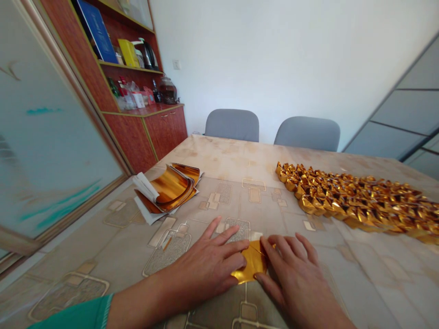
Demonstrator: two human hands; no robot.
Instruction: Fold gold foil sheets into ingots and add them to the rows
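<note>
A small sheet of gold foil paper [253,265] lies partly folded on the table [240,160] near its front edge. My left hand [209,265] lies flat on the paper's left side with its fingers stretched out and pressing down. My right hand [295,274] lies flat on the paper's right side, fingers spread, its fingertips on the paper's upper edge. Neither hand grips the sheet. Most of the paper is hidden under the two hands.
A stack of curled gold foil sheets [169,187] lies at the left of the table. Several rows of folded gold paper ingots [356,201] cover the right. Two grey chairs [232,124] stand behind the table. A red-brown cabinet [144,123] stands at the left.
</note>
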